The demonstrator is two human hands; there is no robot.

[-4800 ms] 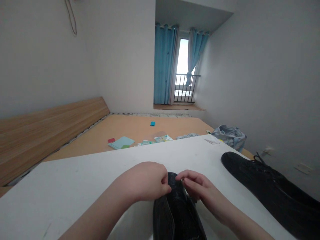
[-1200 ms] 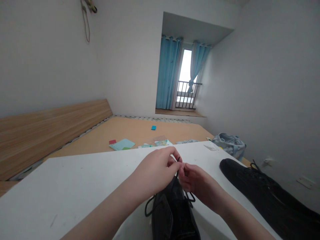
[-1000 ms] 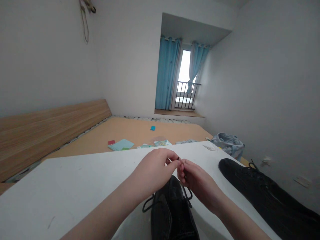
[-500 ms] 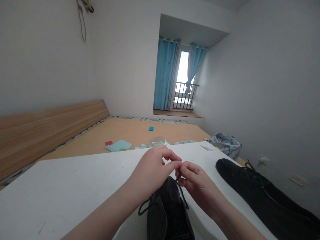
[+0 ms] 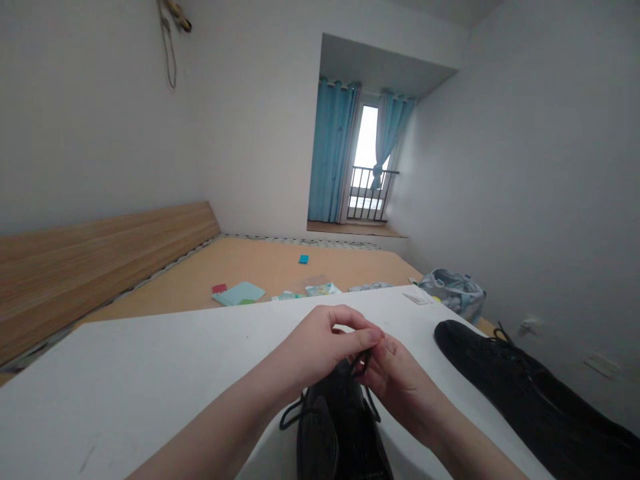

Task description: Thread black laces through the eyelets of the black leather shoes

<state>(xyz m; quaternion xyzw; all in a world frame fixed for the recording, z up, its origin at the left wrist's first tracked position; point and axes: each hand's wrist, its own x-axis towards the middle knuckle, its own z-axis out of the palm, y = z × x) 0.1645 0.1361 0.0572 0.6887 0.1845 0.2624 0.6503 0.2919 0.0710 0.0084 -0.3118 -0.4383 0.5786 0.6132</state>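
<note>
A black shoe (image 5: 345,427) stands on the white table in front of me, its toe pointing away. Above its toe, my left hand (image 5: 340,337) and my right hand (image 5: 395,367) meet with their fingertips together. Both are closed on a black shoelace (image 5: 361,363), which loops down from the fingers towards the shoe. Another length of lace curls out on the shoe's left side. The fingers partly hide the lace and the toe.
A second black shoe (image 5: 510,380), laced, lies at the right on the white table (image 5: 165,373). Beyond are a wooden surface (image 5: 270,257) with a blue card (image 5: 303,259), a light blue sheet (image 5: 239,293) and plastic packets (image 5: 323,289). A blue-grey bag (image 5: 457,293) stands at the right.
My left hand has shifted slightly right and down, its fingertips now overlapping those of my right hand. The lace under the fingers now forms a small loop.
</note>
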